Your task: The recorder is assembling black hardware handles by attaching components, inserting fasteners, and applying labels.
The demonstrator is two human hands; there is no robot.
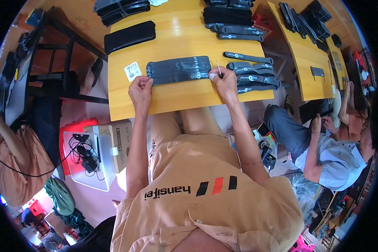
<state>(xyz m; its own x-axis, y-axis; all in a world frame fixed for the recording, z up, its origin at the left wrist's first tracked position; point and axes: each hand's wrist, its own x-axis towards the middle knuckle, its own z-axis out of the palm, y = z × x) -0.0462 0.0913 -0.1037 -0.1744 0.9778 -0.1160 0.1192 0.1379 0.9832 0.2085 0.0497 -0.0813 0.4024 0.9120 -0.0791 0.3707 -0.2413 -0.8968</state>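
Observation:
A row of flat black straps (pixel 176 67) with pale printed marks lies side by side on the yellow wooden table (pixel 176 101). My left hand (pixel 141 89) pinches the left end of the strap nearest me. At the right end of the row, my right hand (pixel 227 85) is closed around a small tool (pixel 219 69) with a thin, pointed metal tip and a dark handle. White wrapping (pixel 213 77) shows on a digit of that hand, next to the strap ends. Beyond my left hand lies a white printed label (pixel 133 72).
Folded black straps (pixel 256 67) lie right of the row, with stacked ones (pixel 229 17) farther back. A black bundle (pixel 130 37) sits back left. Below left, a clear bin (pixel 88 161) holds cables. One person (pixel 332 157) sits right, another (pixel 25 159) is left.

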